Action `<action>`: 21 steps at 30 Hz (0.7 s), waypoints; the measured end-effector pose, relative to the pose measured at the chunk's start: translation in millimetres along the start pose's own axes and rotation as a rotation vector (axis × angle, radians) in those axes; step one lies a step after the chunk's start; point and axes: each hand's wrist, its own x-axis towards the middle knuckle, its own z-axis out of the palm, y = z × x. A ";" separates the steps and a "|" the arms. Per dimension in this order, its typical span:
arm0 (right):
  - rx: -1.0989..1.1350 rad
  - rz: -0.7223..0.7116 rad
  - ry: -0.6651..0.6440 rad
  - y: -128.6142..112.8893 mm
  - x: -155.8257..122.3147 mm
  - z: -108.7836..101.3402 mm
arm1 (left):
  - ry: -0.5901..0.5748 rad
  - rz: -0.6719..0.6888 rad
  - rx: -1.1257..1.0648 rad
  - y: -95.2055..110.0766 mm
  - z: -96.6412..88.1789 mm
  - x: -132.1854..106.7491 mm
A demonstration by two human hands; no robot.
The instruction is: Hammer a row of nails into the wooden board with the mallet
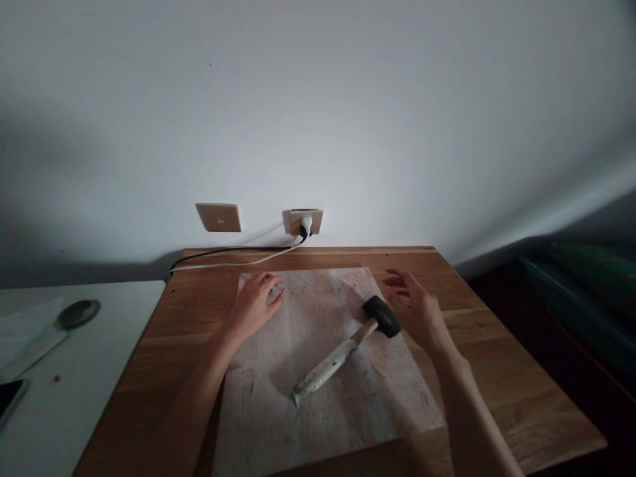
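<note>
A pale, worn board (328, 404) lies on the wooden table, with a row of several small nails (317, 288) standing along its far side. My left hand (256, 298) is over the board's far left corner, thumb and fingers apart, beside the leftmost nail (283, 289). Whether a fingertip touches that nail I cannot tell. Across the board lies a mallet with a black head (381, 316) and a paint-stained handle (328, 368). Just right of the mallet head, my right hand (412, 305) has its fingers spread and holds nothing.
Behind the wooden table (497, 377) is a white wall with a plugged socket (306, 222) and a blank-looking plate (218, 217). Cables (233, 260) run along the table's back edge. A white surface (99, 358) at left carries a dark round object (78, 314).
</note>
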 end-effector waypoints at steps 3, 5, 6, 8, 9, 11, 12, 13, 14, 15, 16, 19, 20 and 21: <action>-0.217 -0.058 -0.139 -23.2 28.8 11.1 | 0.018 0.000 -0.048 -0.1 4.8 -1.2; -0.361 -0.015 -0.242 -29.5 42.0 20.3 | 0.029 -0.012 -0.064 -0.1 7.0 -1.8; -0.403 0.012 -0.280 -30.6 47.2 24.5 | 0.036 -0.020 -0.072 -0.4 7.7 -2.2; -0.434 0.049 -0.323 -30.3 55.7 30.5 | 0.050 -0.033 -0.103 -1.7 8.8 -2.9; -0.439 0.057 -0.332 -29.6 59.5 32.0 | 0.056 -0.040 -0.123 -2.7 9.2 -3.2; -0.452 0.067 -0.354 -28.7 66.1 32.4 | 0.070 -0.056 -0.162 -4.8 10.1 -3.9; -0.456 0.069 -0.362 -28.7 68.6 31.8 | 0.075 -0.066 -0.178 -5.8 10.4 -4.2; -0.460 0.072 -0.366 -29.1 70.3 31.2 | 0.078 -0.076 -0.194 -6.7 10.6 -4.4; -0.464 0.076 -0.371 -29.9 71.1 30.9 | 0.080 -0.087 -0.210 -7.4 10.8 -4.6; -0.474 0.082 -0.382 -30.7 71.0 31.0 | 0.079 -0.096 -0.225 -8.1 10.8 -4.7; -0.485 0.088 -0.397 -31.6 70.2 31.7 | 0.078 -0.105 -0.239 -8.6 10.7 -4.7; -0.517 0.098 -0.447 -32.4 65.9 35.6 | 0.078 -0.127 -0.255 -10.2 10.6 -4.7; -0.525 0.100 -0.453 -31.6 64.9 36.8 | 0.075 -0.134 -0.256 -10.7 10.7 -4.6; -0.528 0.103 -0.451 -30.3 64.2 37.8 | 0.068 -0.139 -0.255 -11.1 10.8 -4.6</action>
